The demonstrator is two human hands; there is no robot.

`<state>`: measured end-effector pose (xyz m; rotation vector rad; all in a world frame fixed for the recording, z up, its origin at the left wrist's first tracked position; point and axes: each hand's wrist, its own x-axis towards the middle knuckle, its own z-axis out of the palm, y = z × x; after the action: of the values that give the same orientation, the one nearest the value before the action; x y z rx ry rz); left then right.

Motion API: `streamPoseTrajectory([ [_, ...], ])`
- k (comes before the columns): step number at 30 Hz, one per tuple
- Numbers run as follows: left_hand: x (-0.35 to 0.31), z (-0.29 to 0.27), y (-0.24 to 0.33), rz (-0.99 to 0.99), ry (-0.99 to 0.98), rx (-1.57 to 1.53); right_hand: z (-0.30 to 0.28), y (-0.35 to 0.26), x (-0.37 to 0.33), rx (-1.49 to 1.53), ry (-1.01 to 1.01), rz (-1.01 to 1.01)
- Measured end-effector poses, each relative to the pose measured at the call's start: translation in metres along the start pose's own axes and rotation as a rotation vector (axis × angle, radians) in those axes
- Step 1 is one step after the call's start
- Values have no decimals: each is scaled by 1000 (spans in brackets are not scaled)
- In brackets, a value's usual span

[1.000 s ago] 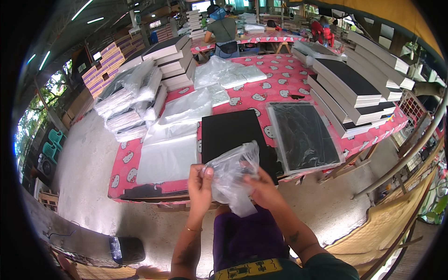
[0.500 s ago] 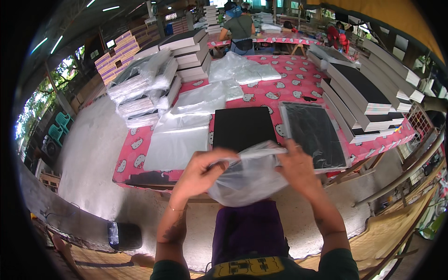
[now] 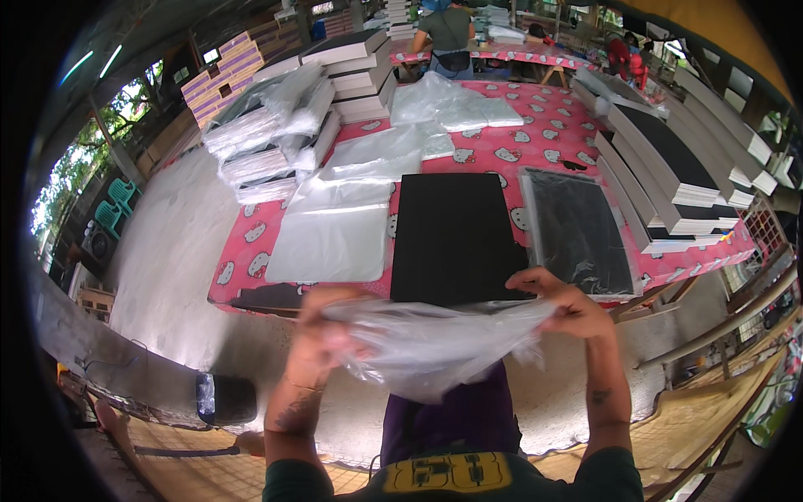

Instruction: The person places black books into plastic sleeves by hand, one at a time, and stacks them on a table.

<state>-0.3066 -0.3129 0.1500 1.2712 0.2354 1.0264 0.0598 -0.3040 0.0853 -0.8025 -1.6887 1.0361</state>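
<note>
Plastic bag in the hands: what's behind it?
Past the top of the plastic bag, a black-covered book lies on the pink tablecloth; below, purple clothing shows. The cloudy bag covers the tablecloth's front edge there and some clothing; anything else behind it can't be made out.

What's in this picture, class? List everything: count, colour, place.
Tables: at least 2, pink, centre and back.
Held plastic: 1, clear, between hands.
Plastic sheets: several, clear, table's left half.
Panel: 1, black, front centre.
Wrapped panel: 1, black, front right.
Book stacks: several, black and white, table's sides.
Wrapped stack: at least 1, whitish, left.
Boxes: many, brown and purple, back left.
Chairs: 2, green, far left.
Lights: several, white, upper left.
Other person: at least 1, dark top, back.
Left hand: 1, plastic's left end.
Right hand: 1, plastic's right end.
</note>
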Motion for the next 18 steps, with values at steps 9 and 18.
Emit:
streamPoseTrajectory([
  [9, 0, 2, -34, 14, 199, -68, 16, 48, -22, 768, -253, -9],
  [18, -7, -18, -61, 135, 291, -331, 13, 76, -56, 984, -529, 120],
])
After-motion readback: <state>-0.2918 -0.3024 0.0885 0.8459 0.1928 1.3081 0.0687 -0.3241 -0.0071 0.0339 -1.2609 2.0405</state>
